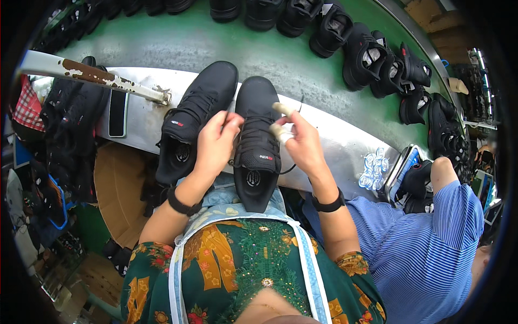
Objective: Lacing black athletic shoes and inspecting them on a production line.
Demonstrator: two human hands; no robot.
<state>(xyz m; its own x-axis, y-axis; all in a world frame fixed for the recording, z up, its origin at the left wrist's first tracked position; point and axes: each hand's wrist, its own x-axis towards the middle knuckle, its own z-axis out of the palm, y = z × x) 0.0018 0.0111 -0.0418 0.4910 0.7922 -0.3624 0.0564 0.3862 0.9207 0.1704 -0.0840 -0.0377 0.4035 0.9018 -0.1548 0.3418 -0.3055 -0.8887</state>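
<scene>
Two black lace-up shoes lie side by side before me, toes pointing away. The right shoe (258, 129) is between my hands, its heel against my apron. At its left edge my left hand (217, 141) is closed in a pinch, apparently on a lace; the fingertips partly hide it. On the other side my right hand (299, 141), with pale covers on some fingertips, is pinched around a black shoelace (290, 169). The lace loops out beside the shoe's collar, and a thin dark end rises past the fingers. The left shoe (197, 108) stands beside my left hand, untouched.
Black shoes (364, 56) line the green surface (280, 59) beyond the metal ledge (345, 129). A phone (117, 113) lies left, below a chipped metal bar (102, 75). White-blue bundles (373, 170) lie right, near a person in striped clothing (410, 243). An open carton (116, 189) is lower left.
</scene>
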